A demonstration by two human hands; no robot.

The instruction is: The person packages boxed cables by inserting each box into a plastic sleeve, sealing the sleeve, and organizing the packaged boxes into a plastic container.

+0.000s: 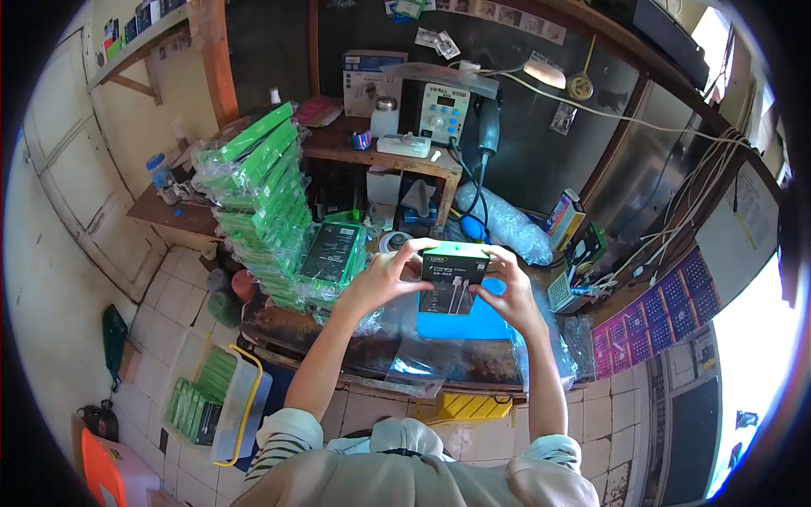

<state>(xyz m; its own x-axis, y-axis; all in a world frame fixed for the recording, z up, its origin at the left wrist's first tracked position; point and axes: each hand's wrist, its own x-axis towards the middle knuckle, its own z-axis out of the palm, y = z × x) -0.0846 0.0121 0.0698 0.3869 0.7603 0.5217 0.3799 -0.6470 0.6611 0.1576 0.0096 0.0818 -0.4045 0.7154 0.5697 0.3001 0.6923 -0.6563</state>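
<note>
A black box point(448, 297) with a green top edge and a picture of a white charging cable is held upright above the workbench. My left hand point(390, 277) grips its left side, fingers on the top edge and thumb near the front. On the right side, my right hand point(508, 291) holds the box the same way. Beneath it lies a blue mat point(486, 325). Clear plastic bags point(418, 368) rest at the bench's front edge. To the left rises a tall leaning stack of green boxes in plastic wrap point(262, 194), with black-faced boxes point(331, 252) beside it.
A wooden shelf point(338, 150) carries a soldering station point(443, 112) and a white bottle point(385, 118). A bubble-wrapped roll point(507, 226) lies behind the mat. On the floor at left stands a bin point(241, 406) holding green boxes. Loose cables point(676, 203) hang at right.
</note>
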